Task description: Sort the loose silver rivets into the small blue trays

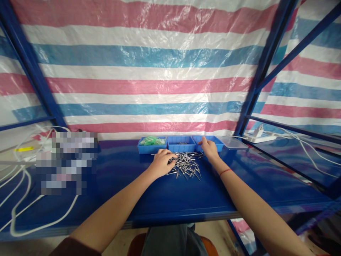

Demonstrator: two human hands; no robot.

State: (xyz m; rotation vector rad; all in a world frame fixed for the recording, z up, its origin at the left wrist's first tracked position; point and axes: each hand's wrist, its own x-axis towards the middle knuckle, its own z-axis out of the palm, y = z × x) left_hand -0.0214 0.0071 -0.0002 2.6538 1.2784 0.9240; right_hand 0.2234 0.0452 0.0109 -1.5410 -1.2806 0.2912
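A loose pile of silver metal pieces that look like blind rivets [188, 166] lies on the blue table. My left hand [163, 163] rests at the pile's left side, its fingers curved over the pieces and a gap between thumb and forefinger. Over the front of the right blue bin [217, 145] is my right hand [209, 149], fingers curled in; whatever they may hold is hidden. The middle blue bin [174, 146] has a few similar metal pieces in it. Green plastic packets [152, 140] fill the left blue bin [149, 150].
A clear plastic lid [234, 143] lies right of the bins. Behind it is a white power strip [259, 137] with cables. White cables [50, 224] and blurred-out items cover the table's left side. Blue metal posts [262, 67] and a striped sheet [149, 85] stand behind.
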